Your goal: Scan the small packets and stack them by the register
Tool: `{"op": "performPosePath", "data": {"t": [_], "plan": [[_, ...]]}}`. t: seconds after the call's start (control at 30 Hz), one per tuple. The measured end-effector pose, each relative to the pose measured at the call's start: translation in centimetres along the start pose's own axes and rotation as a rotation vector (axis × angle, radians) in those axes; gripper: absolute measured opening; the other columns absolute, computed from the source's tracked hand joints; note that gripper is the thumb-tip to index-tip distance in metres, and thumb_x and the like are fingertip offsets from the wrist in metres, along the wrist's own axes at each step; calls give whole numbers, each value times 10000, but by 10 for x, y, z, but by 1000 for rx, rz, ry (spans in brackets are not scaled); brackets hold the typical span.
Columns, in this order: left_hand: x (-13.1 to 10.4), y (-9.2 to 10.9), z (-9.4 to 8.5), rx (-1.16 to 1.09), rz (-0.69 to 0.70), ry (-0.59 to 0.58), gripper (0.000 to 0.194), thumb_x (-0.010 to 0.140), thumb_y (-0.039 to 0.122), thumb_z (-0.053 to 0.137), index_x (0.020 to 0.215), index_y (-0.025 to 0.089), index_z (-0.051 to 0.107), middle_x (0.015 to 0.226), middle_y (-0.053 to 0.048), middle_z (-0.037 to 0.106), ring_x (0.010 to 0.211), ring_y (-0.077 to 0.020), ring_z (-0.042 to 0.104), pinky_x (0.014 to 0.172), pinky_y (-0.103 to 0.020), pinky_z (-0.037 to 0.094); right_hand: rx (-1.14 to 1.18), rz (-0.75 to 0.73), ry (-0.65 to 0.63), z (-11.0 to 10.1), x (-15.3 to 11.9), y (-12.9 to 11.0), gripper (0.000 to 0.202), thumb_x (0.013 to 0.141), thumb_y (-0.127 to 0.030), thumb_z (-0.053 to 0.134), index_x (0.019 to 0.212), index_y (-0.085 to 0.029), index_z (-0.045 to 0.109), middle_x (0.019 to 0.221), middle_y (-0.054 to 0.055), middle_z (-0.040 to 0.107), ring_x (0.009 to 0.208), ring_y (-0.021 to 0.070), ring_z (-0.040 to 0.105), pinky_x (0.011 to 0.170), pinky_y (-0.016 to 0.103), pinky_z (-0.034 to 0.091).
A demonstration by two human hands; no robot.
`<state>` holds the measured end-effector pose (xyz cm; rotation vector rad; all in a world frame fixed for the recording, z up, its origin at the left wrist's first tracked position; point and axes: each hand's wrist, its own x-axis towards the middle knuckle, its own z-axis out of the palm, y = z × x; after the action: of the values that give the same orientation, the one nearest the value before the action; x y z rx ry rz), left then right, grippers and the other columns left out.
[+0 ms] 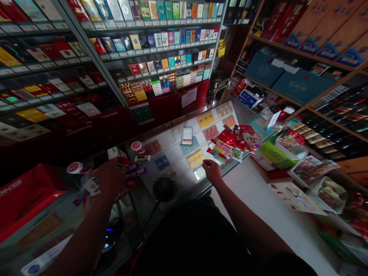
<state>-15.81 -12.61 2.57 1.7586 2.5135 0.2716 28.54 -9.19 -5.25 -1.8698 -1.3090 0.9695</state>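
Observation:
My left hand [110, 174] is over a cluster of small snack packs at the left of the glass counter. Its fingers curl down among them; what they grip is too dark to make out. Purple-wrapped sticks [135, 171] lie by its fingertips, and a white tub with a red lid [75, 167] lies beside the wrist. A second red-and-white tub [138, 147] stands farther in. Over the counter's near edge, my right hand [212, 171] is loosely closed, with nothing visible in it. Beyond it lies a pile of red and colourful snack bags [227, 143].
Packs show through the glass counter top [172, 153]. A blurred dark object [165, 188] stands at its near edge. A red box [25, 195] is at far left, shelves of cigarette packs [161, 40] behind, and snack bins [330, 193] at right.

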Motion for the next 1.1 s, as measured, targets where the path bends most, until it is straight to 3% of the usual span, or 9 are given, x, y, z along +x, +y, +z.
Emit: {"op": "performPosePath", "data": {"t": [0.1, 0.23, 0.37, 0.5, 0.7, 0.83, 0.97, 1.1], "plan": [[-4, 4, -3, 58, 38, 129, 419, 965, 454, 470, 1149, 174, 721, 1128, -188, 727, 1085, -385, 642, 958, -494, 431, -212, -120, 192, -24, 12, 17, 351, 837, -342, 619, 1085, -152, 781, 1104, 161, 772, 1026, 300, 687, 1009, 450, 502], [-7, 12, -7, 22, 62, 175, 388, 969, 482, 496, 1077, 198, 738, 1103, -140, 744, 1069, -370, 650, 960, -488, 454, -451, -245, 345, -49, 26, 43, 363, 799, -234, 622, 1124, -130, 748, 1208, 210, 723, 1211, 353, 596, 1119, 497, 399], [-7, 24, -10, -46, 97, 226, 426, 960, 472, 513, 1132, 140, 717, 1170, -192, 735, 1145, -375, 642, 1026, -493, 452, -589, -194, 384, -62, 34, 60, 430, 802, -220, 606, 1206, -132, 724, 1287, 215, 672, 1209, 361, 554, 1080, 486, 399], [-6, 39, -14, -93, 122, 211, 455, 946, 471, 520, 1212, 143, 689, 1250, -194, 715, 1210, -375, 625, 1086, -492, 429, -645, -174, 349, -66, 40, 64, 417, 821, -221, 605, 1209, -130, 728, 1278, 221, 655, 1166, 367, 542, 1014, 476, 416], [-9, 68, -23, -160, 170, 173, 414, 957, 459, 507, 1225, 188, 671, 1250, -150, 716, 1206, -347, 624, 1103, -479, 423, -669, -173, 311, -66, 42, 58, 284, 876, -235, 602, 1100, -143, 750, 1218, 219, 675, 1136, 359, 555, 987, 466, 430], [-17, 96, -27, -273, 247, 122, 377, 956, 433, 522, 1217, 211, 678, 1272, -118, 725, 1228, -339, 626, 1111, -473, 428, -583, -225, 284, -60, 35, 47, 259, 844, -214, 612, 1054, -151, 750, 1185, 195, 709, 1114, 334, 587, 1011, 450, 446], [-24, 132, -28, -432, 347, 15, 327, 923, 401, 584, 1146, 200, 712, 1200, -116, 766, 1166, -320, 671, 1086, -461, 465, -405, -302, 229, -50, 21, 21, 280, 837, -231, 607, 1080, -175, 735, 1105, 152, 748, 1035, 301, 636, 985, 423, 483], [-28, 171, -28, -599, 411, -145, 286, 910, 376, 619, 1106, 206, 738, 1069, -84, 797, 989, -256, 726, 965, -397, 533, -234, -333, 150, -40, 3, -12, 229, 848, -286, 637, 1051, -216, 719, 989, 96, 745, 918, 267, 661, 894, 397, 514]]}}
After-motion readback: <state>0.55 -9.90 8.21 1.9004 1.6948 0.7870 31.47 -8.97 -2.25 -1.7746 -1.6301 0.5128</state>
